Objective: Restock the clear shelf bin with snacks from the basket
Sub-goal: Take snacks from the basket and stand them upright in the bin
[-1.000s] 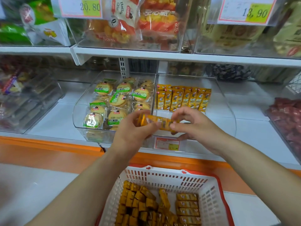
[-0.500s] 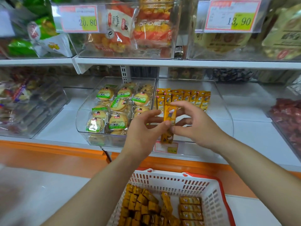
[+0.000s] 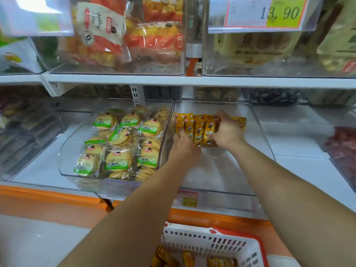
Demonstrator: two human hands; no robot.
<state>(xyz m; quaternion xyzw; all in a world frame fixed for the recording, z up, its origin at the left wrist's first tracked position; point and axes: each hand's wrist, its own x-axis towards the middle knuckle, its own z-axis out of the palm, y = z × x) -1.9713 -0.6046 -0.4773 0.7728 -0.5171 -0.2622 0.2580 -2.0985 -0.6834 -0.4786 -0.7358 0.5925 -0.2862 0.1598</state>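
Observation:
A row of yellow snack packs (image 3: 198,132) stands at the back of the right clear shelf bin (image 3: 258,135). Both my hands are inside this bin at that row. My right hand (image 3: 228,132) curls over the tops of the packs and grips one near the middle of the row. My left hand (image 3: 185,144) holds the lower end of the packs at the row's left side; its fingertips are hidden. The white basket with a red rim (image 3: 213,240) sits below at the bottom edge, with more yellow packs (image 3: 188,257) in it.
The left clear bin (image 3: 67,157) holds round biscuit packs with green labels (image 3: 119,149). A white shelf board (image 3: 192,80) runs just above the bins, with full bins and a 13.90 price tag (image 3: 269,14) over it. An orange ledge (image 3: 48,195) fronts the shelf.
Both hands have moved up and forward from above the basket into the right bin, carrying the yellow pack to the row. The camera has moved closer to the shelf.

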